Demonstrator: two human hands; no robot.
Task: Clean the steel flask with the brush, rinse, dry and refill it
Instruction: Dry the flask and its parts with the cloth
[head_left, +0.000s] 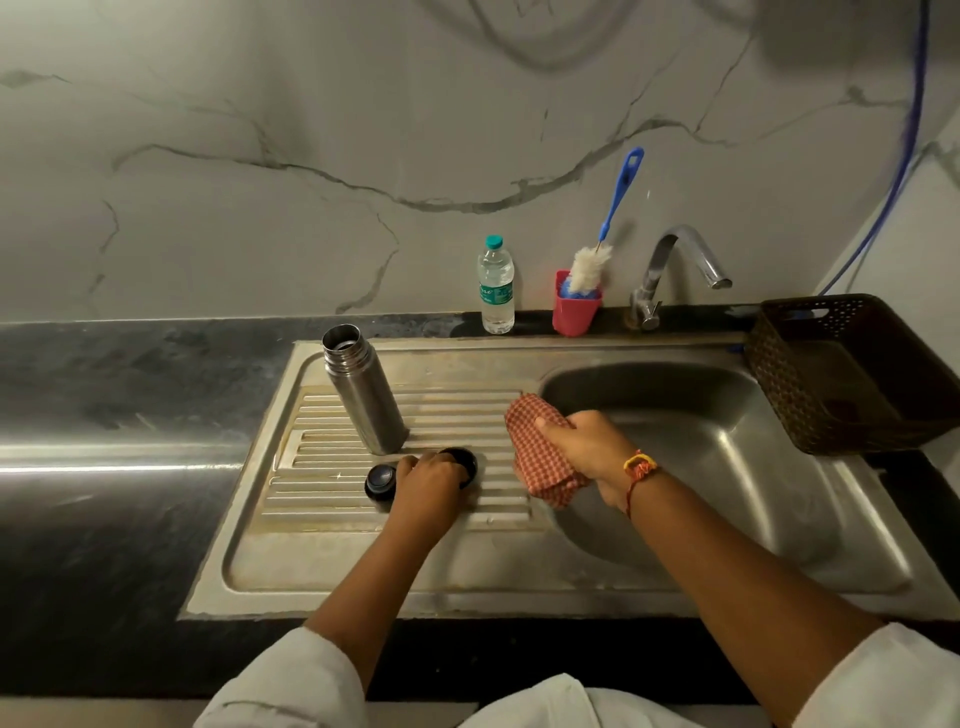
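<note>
The pink cup is holding the brush, handle up; the plastic bottle is holding water. The steel flask is standing upright on the drainboard, long axis vertical, open mouth up. The left grip is curling over a black cap; the right grip is clutching a checked cloth.

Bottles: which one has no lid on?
The steel flask on the drainboard; its mouth is open, while the plastic water bottle wears a green cap.
</note>
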